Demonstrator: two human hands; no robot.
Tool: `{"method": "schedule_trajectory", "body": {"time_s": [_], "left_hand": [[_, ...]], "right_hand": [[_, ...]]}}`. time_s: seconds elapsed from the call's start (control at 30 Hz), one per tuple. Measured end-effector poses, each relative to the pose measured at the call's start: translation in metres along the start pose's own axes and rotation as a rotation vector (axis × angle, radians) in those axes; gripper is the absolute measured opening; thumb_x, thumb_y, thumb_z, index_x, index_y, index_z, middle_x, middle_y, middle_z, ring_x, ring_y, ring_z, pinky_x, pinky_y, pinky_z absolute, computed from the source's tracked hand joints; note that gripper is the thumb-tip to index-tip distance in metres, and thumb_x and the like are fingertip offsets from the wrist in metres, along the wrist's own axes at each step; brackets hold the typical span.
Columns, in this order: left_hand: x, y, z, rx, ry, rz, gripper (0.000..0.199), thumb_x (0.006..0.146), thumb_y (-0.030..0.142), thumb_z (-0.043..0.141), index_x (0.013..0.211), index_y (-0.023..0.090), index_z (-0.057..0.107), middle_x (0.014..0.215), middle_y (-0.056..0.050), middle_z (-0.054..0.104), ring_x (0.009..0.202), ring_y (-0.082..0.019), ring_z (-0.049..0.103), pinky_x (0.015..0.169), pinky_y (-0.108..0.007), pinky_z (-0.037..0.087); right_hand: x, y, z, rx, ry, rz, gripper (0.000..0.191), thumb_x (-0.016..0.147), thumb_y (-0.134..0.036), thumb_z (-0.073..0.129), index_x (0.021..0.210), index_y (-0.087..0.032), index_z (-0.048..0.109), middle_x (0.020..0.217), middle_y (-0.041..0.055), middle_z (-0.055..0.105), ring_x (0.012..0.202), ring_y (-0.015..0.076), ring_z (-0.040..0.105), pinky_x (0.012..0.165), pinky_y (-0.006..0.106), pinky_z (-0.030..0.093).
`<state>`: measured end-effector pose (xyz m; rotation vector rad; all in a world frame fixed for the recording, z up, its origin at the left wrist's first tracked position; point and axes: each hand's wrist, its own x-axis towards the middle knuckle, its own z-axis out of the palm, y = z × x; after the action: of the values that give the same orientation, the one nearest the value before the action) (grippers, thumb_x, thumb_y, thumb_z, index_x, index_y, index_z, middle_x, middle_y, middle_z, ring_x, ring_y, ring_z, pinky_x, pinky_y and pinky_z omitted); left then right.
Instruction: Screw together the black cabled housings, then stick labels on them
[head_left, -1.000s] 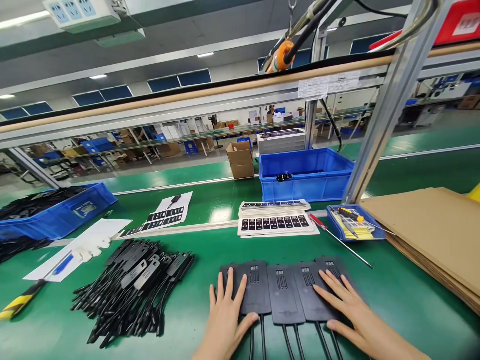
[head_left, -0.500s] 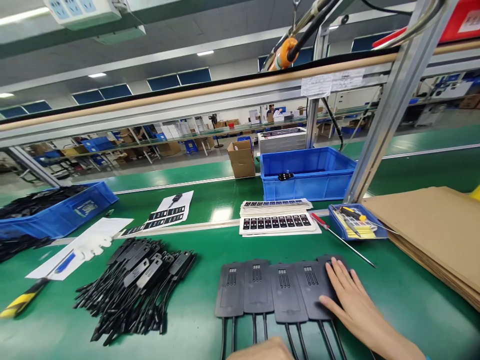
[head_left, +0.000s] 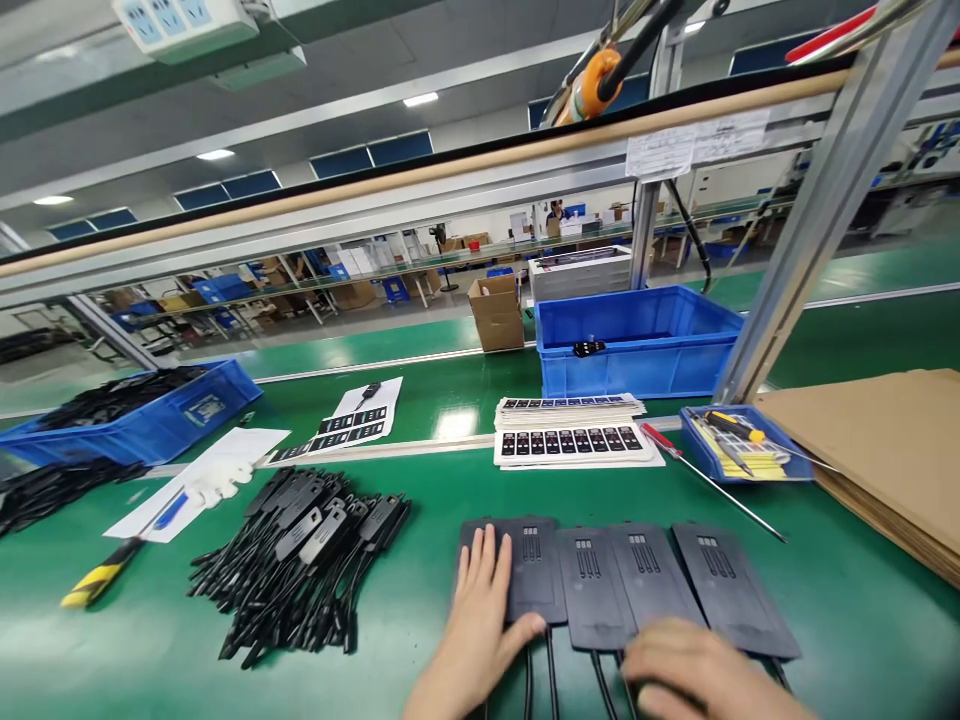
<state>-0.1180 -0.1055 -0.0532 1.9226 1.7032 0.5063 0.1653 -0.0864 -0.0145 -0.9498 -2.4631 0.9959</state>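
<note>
Several flat black plastic boxes (head_left: 591, 590) with cables at their lower ends lie side by side on the green bench. My left hand (head_left: 480, 610) rests flat, fingers stretched, over the leftmost box and covers most of it. Smeared by motion, my right hand (head_left: 697, 665) is over the lower ends of the boxes right of the middle, near the cables; its fingers look bent and I cannot tell whether they grip anything. The rightmost box (head_left: 731, 590) lies tilted, a small gap from its neighbour.
Left of the boxes is a heap of small black cabled units (head_left: 307, 560). Behind lie label sheets (head_left: 574, 445), a screwdriver (head_left: 712, 480), a small blue tray (head_left: 795, 468) and a large blue bin (head_left: 637, 370). Cardboard sheets (head_left: 870, 420) are stacked at right; a metal post (head_left: 810, 210) rises nearby.
My left hand has come up from the bottom edge onto the leftmost box. My right hand has left the rightmost box, moving down and left; that box now sits farther right, apart.
</note>
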Motion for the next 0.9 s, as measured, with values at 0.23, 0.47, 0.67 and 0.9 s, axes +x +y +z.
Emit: {"method": "schedule_trajectory", "body": {"time_s": [0.23, 0.47, 0.67, 0.9], "left_hand": [[-0.018, 0.015, 0.019, -0.34, -0.06, 0.29, 0.055, 0.074, 0.065, 0.066, 0.119, 0.033, 0.068, 0.115, -0.006, 0.069, 0.114, -0.035, 0.061, 0.092, -0.043, 0.051], [0.024, 0.006, -0.013, 0.241, 0.071, 0.057, 0.086, 0.065, 0.053, 0.082, 0.138, 0.019, 0.052, 0.098, -0.013, 0.062, 0.09, -0.034, 0.06, 0.079, -0.049, 0.052], [0.008, 0.003, -0.005, -0.064, -0.054, 0.259, 0.04, 0.077, 0.061, 0.068, 0.074, 0.021, 0.075, 0.079, -0.003, 0.06, 0.075, -0.018, 0.057, 0.071, -0.03, 0.045], [-0.01, 0.0, -0.053, -0.508, -0.406, 0.356, 0.051, 0.079, 0.065, 0.063, 0.065, 0.017, 0.069, 0.072, -0.005, 0.068, 0.068, -0.015, 0.062, 0.066, -0.025, 0.048]], "right_hand": [[-0.045, 0.16, -0.001, -0.429, 0.406, 0.22, 0.055, 0.087, -0.062, 0.047, 0.129, -0.028, 0.062, 0.142, 0.0073, 0.051, 0.124, 0.0354, 0.052, 0.104, 0.049, 0.045], [-0.049, 0.179, 0.021, -0.707, 0.389, 0.016, 0.082, 0.087, -0.055, 0.051, 0.155, -0.026, 0.017, 0.157, 0.0099, 0.025, 0.139, 0.0419, 0.03, 0.108, 0.063, 0.033], [-0.043, 0.166, 0.019, -0.756, 0.401, -0.014, 0.084, 0.088, -0.052, 0.049, 0.156, -0.026, 0.008, 0.157, 0.0112, 0.024, 0.137, 0.0437, 0.031, 0.098, 0.064, 0.044], [-0.046, 0.164, 0.022, -0.794, 0.393, 0.0, 0.086, 0.086, -0.052, 0.051, 0.156, -0.027, 0.009, 0.156, 0.012, 0.027, 0.136, 0.0441, 0.033, 0.099, 0.066, 0.04]]}}
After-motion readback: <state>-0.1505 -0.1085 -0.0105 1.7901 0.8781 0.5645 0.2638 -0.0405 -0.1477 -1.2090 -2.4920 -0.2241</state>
